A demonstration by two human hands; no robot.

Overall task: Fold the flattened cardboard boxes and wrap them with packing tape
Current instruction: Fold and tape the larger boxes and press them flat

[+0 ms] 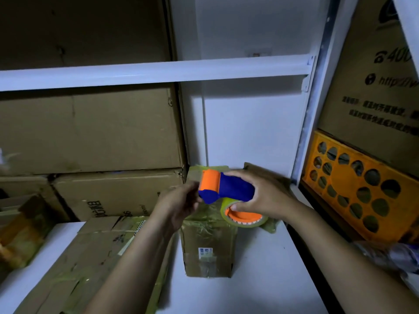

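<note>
Gripping tape dispenser (226, 189) above taped box (208, 250), right hand (267, 196); left hand (181, 205) alongside

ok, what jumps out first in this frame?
The blue and orange tape dispenser, dead centre, in the grip of the right hand above a small taped box on the white table, with the left hand at its front end. Next, the bright orange panel with round holes at the right.

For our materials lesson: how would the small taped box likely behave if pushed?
The small taped box probably slides, not rolls: flat faces on the smooth white table. Standing tall, it may tip if pushed high.
</note>
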